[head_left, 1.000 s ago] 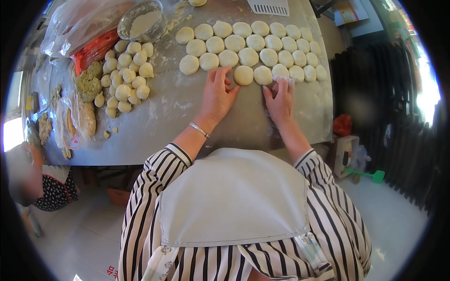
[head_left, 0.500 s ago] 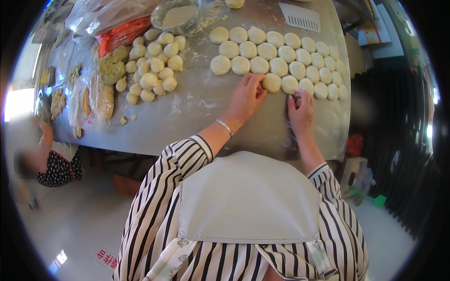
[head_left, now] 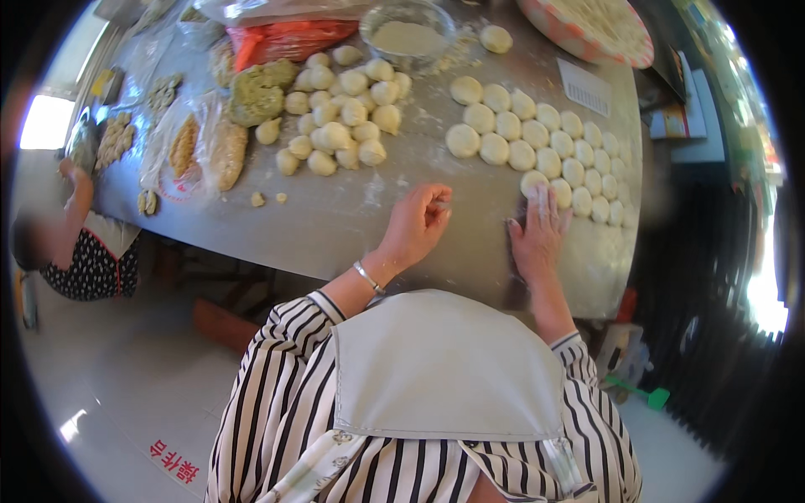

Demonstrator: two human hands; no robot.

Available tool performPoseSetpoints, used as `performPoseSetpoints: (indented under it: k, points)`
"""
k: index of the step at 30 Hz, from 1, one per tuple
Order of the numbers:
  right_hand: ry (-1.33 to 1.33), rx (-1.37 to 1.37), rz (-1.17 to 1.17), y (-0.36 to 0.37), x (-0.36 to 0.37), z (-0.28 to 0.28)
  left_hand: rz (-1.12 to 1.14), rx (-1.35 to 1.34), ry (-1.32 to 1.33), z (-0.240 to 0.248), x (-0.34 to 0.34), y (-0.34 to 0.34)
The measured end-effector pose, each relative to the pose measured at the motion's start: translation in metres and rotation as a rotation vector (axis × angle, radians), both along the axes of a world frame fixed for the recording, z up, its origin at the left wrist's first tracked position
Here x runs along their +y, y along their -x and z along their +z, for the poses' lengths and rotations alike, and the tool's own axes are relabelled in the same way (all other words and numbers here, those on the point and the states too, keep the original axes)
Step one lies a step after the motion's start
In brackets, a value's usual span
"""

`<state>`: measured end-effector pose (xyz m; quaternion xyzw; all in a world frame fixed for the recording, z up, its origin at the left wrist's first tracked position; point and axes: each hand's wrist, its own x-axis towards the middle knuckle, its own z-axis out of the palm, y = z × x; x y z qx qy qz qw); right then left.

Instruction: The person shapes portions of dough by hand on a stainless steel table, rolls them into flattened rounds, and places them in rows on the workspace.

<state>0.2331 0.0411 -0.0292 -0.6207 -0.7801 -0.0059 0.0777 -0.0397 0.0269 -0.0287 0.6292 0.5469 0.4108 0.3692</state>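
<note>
My right hand (head_left: pixel 539 235) lies with its fingers stretched out, their tips on a flattened round of pale dough (head_left: pixel 532 182) at the near left end of the front row. Further rounds (head_left: pixel 521 156) fill several slanting rows on the metal table (head_left: pixel 335 222), reaching to its right side. Left of them, over bare tabletop, my left hand (head_left: pixel 415 222) is loosely curled, thumb against the fingers, and I see nothing in it. A heap of dough pieces (head_left: pixel 334 136), rounded and some pointed, sits farther left.
Beyond the heap stands a clear bowl (head_left: pixel 366 33) of white powder, beside red plastic (head_left: pixel 289 40). Green dough (head_left: pixel 258 94) and bagged dough (head_left: pixel 228 155) lie left. At the far right are a slotted white scraper (head_left: pixel 585 88) and a red-and-white basin (head_left: pixel 549 23). Another person (head_left: pixel 80 243) is at the left.
My left hand has drawn back from the dough rounds toward the left and me. My right hand's fingers have straightened and lie on the row's end round. The view has shifted.
</note>
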Motion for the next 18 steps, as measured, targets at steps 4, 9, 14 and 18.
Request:
performPoseSetpoints:
  k: [4,9,14,18]
  points:
    - [0.128,-0.112,-0.01,0.003,0.007,0.02,0.165,-0.001,-0.068,0.011,0.003,0.051]
    - [0.049,-0.058,0.124,0.059,0.029,0.063,0.315,0.263,-0.281,0.055,0.047,0.108]
    - [0.009,0.394,0.347,0.166,0.092,0.065,0.318,0.42,-0.347,0.064,0.124,0.139]
    - [-0.043,0.43,0.385,0.222,0.14,0.049,0.191,0.535,-0.221,0.044,0.174,0.149]
